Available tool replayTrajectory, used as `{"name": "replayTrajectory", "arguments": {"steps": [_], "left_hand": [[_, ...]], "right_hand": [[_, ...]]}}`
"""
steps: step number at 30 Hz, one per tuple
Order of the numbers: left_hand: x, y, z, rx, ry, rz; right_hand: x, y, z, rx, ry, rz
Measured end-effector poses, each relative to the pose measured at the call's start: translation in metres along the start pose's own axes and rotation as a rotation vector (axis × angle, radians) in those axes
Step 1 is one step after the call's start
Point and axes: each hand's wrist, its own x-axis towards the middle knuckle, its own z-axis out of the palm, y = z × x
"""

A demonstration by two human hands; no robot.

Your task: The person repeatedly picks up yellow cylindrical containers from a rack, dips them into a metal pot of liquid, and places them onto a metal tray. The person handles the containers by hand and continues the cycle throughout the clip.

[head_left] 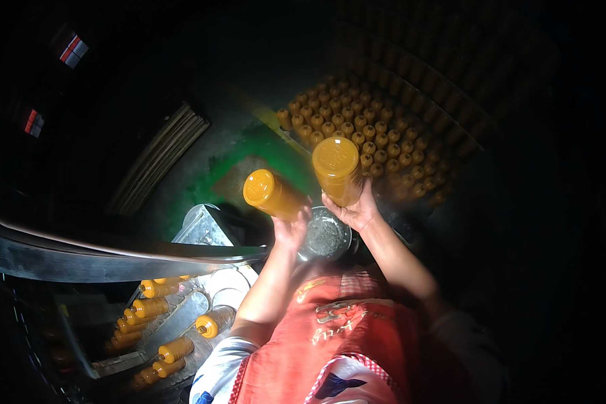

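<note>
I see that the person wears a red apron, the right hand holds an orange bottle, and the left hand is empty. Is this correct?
Not quite: the left hand is not empty. The head view shows it holding a second orange bottle. The right hand does hold an orange bottle, and the apron is red.

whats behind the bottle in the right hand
Past the orange bottle in the right hand, many packed bottles show. Whatever lies directly behind it is covered and cannot be seen.

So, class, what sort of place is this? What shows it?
Probably a bottling workshop: massed amber bottles ahead, orange bottles lower left, and golden bottles in the left hand and right hand.
</note>
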Motion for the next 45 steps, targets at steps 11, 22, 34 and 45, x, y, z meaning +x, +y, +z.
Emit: {"name": "replayTrajectory", "arguments": {"steps": [11, 22, 34, 45], "left_hand": [[-0.024, -0.015, -0.006, 0.174, -0.013, 0.076], [-0.153, -0.119, -0.085, 0.375, 0.006, 0.372], [-0.468, -0.154, -0.118, 0.051, 0.322, 0.707], [-0.621, -0.052, -0.146, 0.242, 0.379, 1.19]], "right_hand": [[-0.042, 0.009, -0.04, 0.002, -0.024, -0.098], [-0.152, -0.021, -0.133, 0.124, -0.266, 0.16], [-0.245, 0.143, -0.174, -0.575, 0.137, -0.071], [-0.06, 0.329, -0.062, -1.976, -0.43, -1.087]]}}
